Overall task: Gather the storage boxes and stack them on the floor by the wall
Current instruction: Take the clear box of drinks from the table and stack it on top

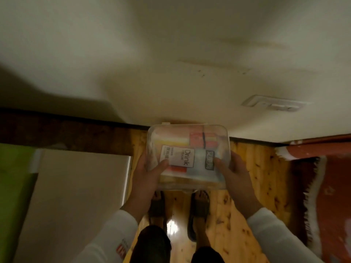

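A clear plastic storage box (188, 141) with a lid is held in front of me, above the wooden floor (252, 168) and close to the cream wall (171, 73). Through its lid show packets, a white "Drink" sachet and red and orange wrappers. My left hand (148, 175) grips its left side with the thumb on the lid. My right hand (231, 171) grips its right side the same way. Whether the box rests on something below it is hidden; a pale edge shows just behind its far rim.
A dark wooden skirting board (66, 130) runs along the wall's foot. A grey slab (76, 196) and a green surface (13, 177) lie at left. A red fringed rug (332, 186) is at right. A wall socket (275, 105) sits right of the box. My sandalled feet (199, 207) stand below.
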{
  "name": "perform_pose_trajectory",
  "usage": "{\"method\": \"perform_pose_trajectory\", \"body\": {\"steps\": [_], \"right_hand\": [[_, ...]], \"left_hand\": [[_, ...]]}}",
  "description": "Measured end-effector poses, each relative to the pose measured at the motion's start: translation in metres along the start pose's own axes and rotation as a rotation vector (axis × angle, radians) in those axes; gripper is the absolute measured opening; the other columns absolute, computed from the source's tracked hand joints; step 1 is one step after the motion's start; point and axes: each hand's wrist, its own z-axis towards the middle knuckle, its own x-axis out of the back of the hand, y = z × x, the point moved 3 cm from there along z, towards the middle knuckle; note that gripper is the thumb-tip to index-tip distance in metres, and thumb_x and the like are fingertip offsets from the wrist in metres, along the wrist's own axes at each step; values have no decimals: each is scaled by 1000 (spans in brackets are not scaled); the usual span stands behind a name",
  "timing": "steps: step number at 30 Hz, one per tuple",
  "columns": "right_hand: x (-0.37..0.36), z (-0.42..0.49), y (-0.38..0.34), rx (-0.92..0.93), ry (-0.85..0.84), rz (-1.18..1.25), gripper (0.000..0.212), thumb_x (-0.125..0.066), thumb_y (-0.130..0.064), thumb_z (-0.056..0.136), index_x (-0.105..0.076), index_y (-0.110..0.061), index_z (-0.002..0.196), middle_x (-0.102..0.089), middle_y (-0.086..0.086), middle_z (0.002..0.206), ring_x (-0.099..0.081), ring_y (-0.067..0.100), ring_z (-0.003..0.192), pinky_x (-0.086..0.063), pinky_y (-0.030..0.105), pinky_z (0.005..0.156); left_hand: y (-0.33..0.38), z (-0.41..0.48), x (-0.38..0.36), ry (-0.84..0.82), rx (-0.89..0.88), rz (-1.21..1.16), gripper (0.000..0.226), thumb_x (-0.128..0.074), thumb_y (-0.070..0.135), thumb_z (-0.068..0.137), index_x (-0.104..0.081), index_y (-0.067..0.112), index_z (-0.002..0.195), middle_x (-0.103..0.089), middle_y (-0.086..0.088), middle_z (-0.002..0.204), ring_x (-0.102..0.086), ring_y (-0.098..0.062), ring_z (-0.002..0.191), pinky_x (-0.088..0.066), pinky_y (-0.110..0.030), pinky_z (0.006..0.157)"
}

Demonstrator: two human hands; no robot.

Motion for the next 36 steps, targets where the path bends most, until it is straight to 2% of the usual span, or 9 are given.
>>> {"method": "perform_pose_trajectory", "body": {"steps": [3,6,11,14,18,24,29,36], "right_hand": [[-9,28,20,7,15,-4,35,-72,-42,79,-59,-41,111,-67,-10,108,-67,5,94,-57,23,68],[-18,50,38,-11,20,18,28,-70,-30,84,-58,-40,107,-67,-11,106,-67,1,90,-54,16,64],[-27,77,56,-42,34,24,27,-68,-29,86,-55,-43,106,-66,-11,107,-66,-4,86,-53,14,62],[-28,88,63,-58,36,25,28,-68,-29,86,-56,-39,108,-66,-9,109,-67,-1,88,-54,15,63],[-30,100,67,-69,23,9,31,-69,-32,84,-55,-40,111,-66,-10,110,-66,4,93,-55,18,66],[-35,109,75,-69,-8,-8,35,-67,-28,86,-53,-35,117,-61,-1,121,-63,16,106,-58,31,79],[-35,113,80,-80,9,-4,42,-66,-25,88,-52,-25,127,-60,2,123,-63,17,108,-58,35,82],[-37,119,86,-79,6,11,36,-64,-23,89,-51,-28,123,-60,3,123,-62,18,109,-57,33,82]], "left_hand": [[-9,32,1,-23,-4,13,60,-75,19,81,-55,35,135,-68,11,124,-67,-7,108,-57,-21,73],[-19,56,2,-46,-2,11,58,-72,13,84,-54,30,136,-69,7,124,-68,-13,108,-58,-25,74],[-30,86,4,-55,11,19,57,-73,16,85,-54,31,136,-70,6,122,-69,-16,108,-59,-32,78],[-35,98,3,-41,11,36,60,-74,18,84,-52,34,137,-69,7,125,-67,-16,112,-58,-39,87],[-42,108,2,-26,5,47,62,-72,17,84,-50,38,139,-67,9,127,-65,-15,114,-56,-42,91],[-50,117,5,-13,16,35,64,-70,13,86,-47,37,141,-65,8,129,-66,-10,112,-58,-28,81],[-54,121,3,-8,1,46,64,-68,10,87,-46,34,143,-65,9,130,-64,-8,115,-57,-27,85],[-61,130,4,-7,-3,80,64,-69,12,87,-45,31,144,-64,6,132,-62,-10,118,-54,-32,95]]}}
